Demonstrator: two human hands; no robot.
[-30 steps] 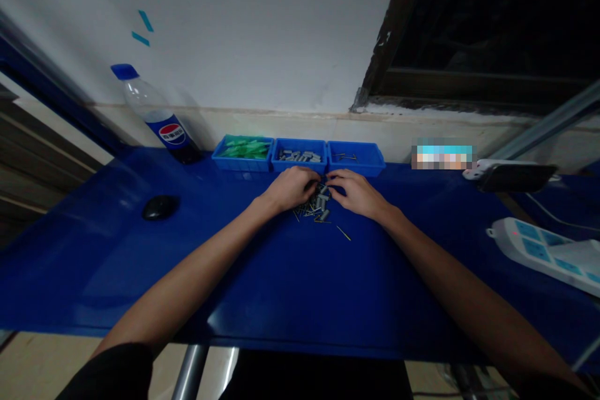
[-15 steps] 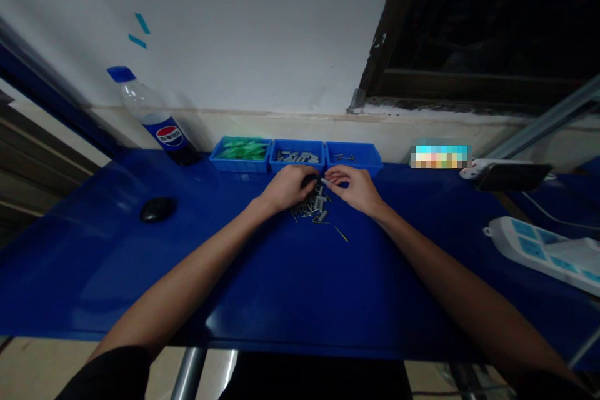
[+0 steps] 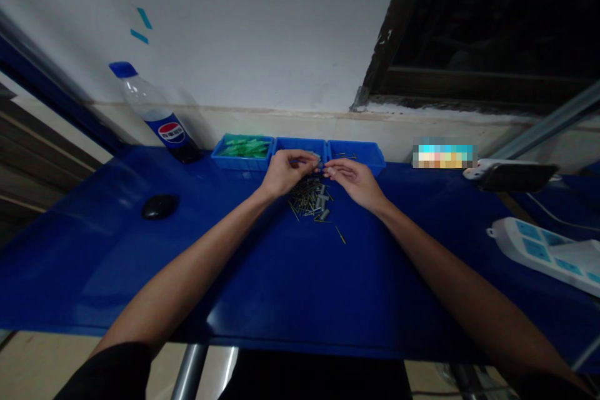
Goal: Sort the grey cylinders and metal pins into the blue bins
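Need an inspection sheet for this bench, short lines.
Surface: glossy blue tabletop, stray pin lying apart.
Job's things: pile of thin metal pins, grey cylinders at its right side; behind, left bin with green pieces, middle bin partly hidden, right bin with a few thin pieces.
Clutter: black mouse and cola bottle at left; phone and power strip at right.
Hands: left hand and right hand nearly meet at the pile's far edge; grip too small to tell.
Cables: thin white cable, far right.
Surroundings: pale wall, dark window, one pixelated item.
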